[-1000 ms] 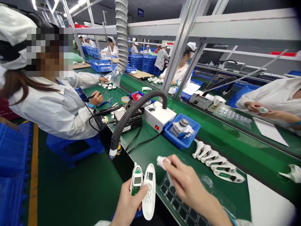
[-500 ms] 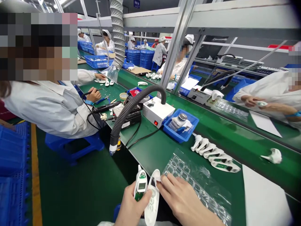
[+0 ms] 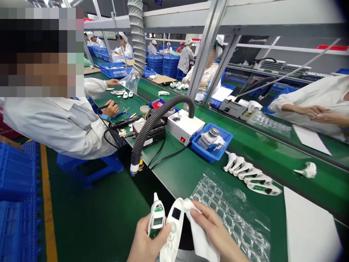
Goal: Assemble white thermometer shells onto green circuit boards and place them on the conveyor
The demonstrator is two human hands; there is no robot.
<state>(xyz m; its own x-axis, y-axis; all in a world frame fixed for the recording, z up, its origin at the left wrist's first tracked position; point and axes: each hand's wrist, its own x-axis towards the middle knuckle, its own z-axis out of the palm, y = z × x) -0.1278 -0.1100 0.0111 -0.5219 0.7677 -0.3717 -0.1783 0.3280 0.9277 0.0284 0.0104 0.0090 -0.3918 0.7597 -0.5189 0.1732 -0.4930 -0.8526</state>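
Note:
At the near edge of the bench, my left hand is closed on two pieces side by side. One is an open white ear-thermometer body with a pointed tip, a small grey display and a green circuit board. The other is its white cover, with a dark window and round button shapes, pinched under the thumb. A white cloth hangs from my right hand, whose fingers grip it just right of the cover's upper end. The cloth's top reaches the cover's edge; whether they touch I cannot tell.
A clear blister tray lies beside my right hand. Beyond it are a row of white thermometer parts and a blue bin. A ribbed black hose arches from a white box. Co-workers sit left and across.
The white cloth now shows in my right hand, which has moved slightly right from the cover. The cover's dark window has come into view. On the left, the co-worker's far hand has shifted.

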